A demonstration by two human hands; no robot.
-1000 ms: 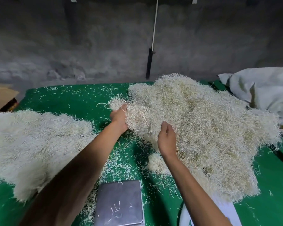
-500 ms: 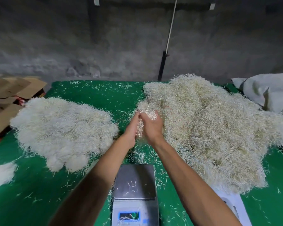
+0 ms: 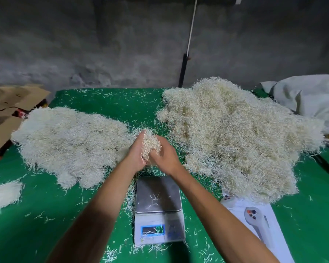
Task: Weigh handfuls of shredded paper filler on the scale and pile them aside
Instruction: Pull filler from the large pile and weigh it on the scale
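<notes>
A handful of shredded paper filler [image 3: 150,144] is pressed between my left hand [image 3: 136,154] and my right hand [image 3: 166,156], just beyond the far edge of the scale. The scale [image 3: 158,209] stands at the table's near middle, its steel platter bearing only a few stray strands, its blue display lit. A large yellowish heap of filler [image 3: 235,133] lies to the right. A paler, flatter pile [image 3: 70,141] lies to the left.
The green table cloth [image 3: 106,103] is strewn with loose strands. A small pale clump [image 3: 5,193] lies at the left edge. White printed box [image 3: 258,221] beside the scale on the right. Cardboard [image 3: 10,105] at far left, grey sack [image 3: 311,99] at far right.
My hands pulled a handful out of the right heap, closed together around it and drew it back toward the scale. The view shifted, bringing the whole scale into sight.
</notes>
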